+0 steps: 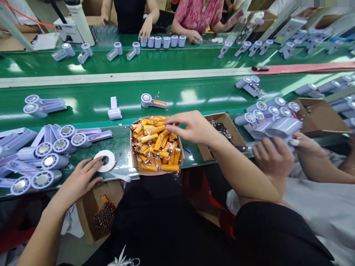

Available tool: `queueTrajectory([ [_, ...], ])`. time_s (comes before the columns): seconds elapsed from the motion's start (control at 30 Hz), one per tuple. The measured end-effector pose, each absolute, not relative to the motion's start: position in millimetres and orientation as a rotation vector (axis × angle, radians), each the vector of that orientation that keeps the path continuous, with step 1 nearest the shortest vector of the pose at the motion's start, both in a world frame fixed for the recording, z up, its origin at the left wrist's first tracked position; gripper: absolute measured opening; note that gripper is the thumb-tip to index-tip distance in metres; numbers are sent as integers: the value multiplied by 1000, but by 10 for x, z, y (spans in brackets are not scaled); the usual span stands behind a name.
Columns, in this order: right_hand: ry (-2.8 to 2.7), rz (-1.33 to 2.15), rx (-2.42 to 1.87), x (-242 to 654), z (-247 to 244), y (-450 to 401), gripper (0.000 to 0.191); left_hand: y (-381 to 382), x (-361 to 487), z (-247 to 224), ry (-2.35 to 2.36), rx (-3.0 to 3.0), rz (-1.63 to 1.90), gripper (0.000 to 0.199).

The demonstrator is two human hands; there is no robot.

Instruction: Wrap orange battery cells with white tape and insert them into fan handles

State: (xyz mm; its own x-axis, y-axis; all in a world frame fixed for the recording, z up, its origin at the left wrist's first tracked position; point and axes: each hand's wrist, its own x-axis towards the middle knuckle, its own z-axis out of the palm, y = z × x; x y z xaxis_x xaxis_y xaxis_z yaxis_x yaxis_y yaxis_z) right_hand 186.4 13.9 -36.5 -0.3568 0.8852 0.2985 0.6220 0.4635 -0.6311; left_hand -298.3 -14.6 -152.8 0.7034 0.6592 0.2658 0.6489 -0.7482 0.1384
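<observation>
My left hand (84, 177) lies at the bench edge with its fingers spread, the fingertips touching a roll of white tape (110, 162). A loose strip of tape (122, 177) trails from the roll over the edge. My right hand (194, 127) hovers at the upper right of a cardboard box heaped with orange cylindrical batteries (155, 144) with thin wires. Its fingers are stretched out and apart, with nothing seen in them. Left of the tape lie several lavender fan-like housings (62, 145) with round heads and long handles, some with wires showing.
Green conveyor belts (188, 94) run across, carrying spaced housings. Another box (222, 129) with small dark parts stands right of the batteries. Below the bench, a carton (95, 210) holds small parts. A neighbour's hands (273, 159) work on housings at right; people sit opposite.
</observation>
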Motion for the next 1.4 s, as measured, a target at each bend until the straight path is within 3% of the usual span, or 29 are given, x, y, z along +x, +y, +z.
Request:
queueTrajectory([
  [0.1,-2074,782,-1262,1461,-383,-395,27,-351,-2926,-1502,1133,2899,632,32],
  [0.23,-2089,1268,-1169,839,-644,-803,46,-541,-2451,-1207,1074,2868,968,41],
  [0.33,-2132,1407,-908,502,-903,-996,29,-596,-2210,-1062,862,2867,1037,48],
  [0.43,-2359,1247,-901,429,-1028,-1085,31,-581,-2168,-1056,886,2772,1130,51],
  [0.57,-2615,886,-1030,771,-806,-865,27,-586,-2197,-1093,1062,2660,1286,48],
  [0.7,-2479,273,-1468,1197,-499,-231,28,-605,-2073,-1046,1025,2691,1339,42],
  [0.77,-2533,141,-1682,1289,-465,103,25,-595,-1975,-1017,991,2715,1323,40],
  [0.93,-2587,222,-1710,1362,-574,434,21,-600,-1862,-1007,1015,2717,1207,41],
  [1.13,-1957,205,-1486,1596,-664,97,31,-670,-1929,-1017,976,2756,1078,39],
  [1.3,-1566,763,-1232,1520,-763,-152,44,-654,-1851,-1029,932,2804,974,45],
  [1.4,-1365,884,-1042,1416,-817,-344,45,-687,-1756,-1009,912,2852,954,48],
])
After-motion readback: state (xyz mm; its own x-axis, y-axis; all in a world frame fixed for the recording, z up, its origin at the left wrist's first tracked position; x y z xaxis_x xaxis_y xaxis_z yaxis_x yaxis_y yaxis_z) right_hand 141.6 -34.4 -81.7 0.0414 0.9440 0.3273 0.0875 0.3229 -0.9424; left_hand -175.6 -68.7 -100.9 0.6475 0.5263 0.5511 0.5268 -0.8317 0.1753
